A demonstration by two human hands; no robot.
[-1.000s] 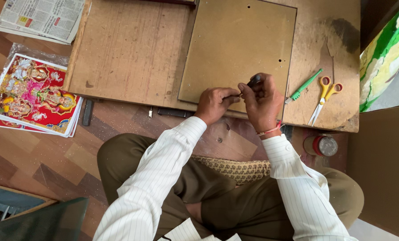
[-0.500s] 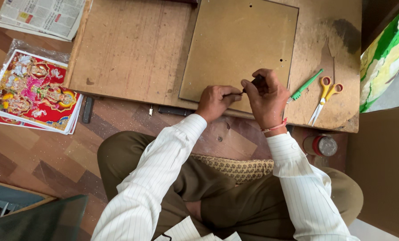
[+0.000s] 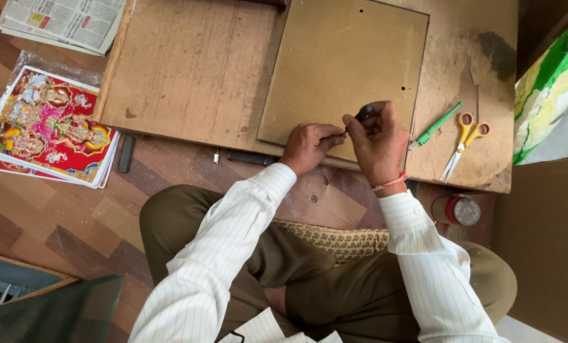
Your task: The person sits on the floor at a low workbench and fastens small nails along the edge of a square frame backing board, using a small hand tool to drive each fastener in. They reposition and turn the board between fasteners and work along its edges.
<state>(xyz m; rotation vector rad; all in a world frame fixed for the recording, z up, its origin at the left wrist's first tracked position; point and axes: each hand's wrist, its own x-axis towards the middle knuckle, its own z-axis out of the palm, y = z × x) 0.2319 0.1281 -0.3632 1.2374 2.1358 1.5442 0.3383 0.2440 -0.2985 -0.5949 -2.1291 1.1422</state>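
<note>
Backing board [image 3: 344, 70], a brown hardboard panel, is laid flat on the low wooden work table [image 3: 188, 70], a little to the 1 o'clock side of the table's middle, and its near edge is being worked at 6 o'clock. The left hand [image 3: 308, 146] is pressed down on that edge, its fingers pinched together around something too small to be made out. The right hand [image 3: 378, 141] is closed around a dark-handled tool [image 3: 364, 112], whose tip is brought to the same spot. As a judgement, fastening along this near edge is under way; how much of the board's border is finished cannot be told. A green-handled cutter [image 3: 435, 126] and orange-handled scissors [image 3: 463, 141] are left untouched at 3 o'clock of the hands. Compared with the earlier frames, both hands are kept at the same place on the edge, and only slight shifts of the right hand are noticed.
</note>
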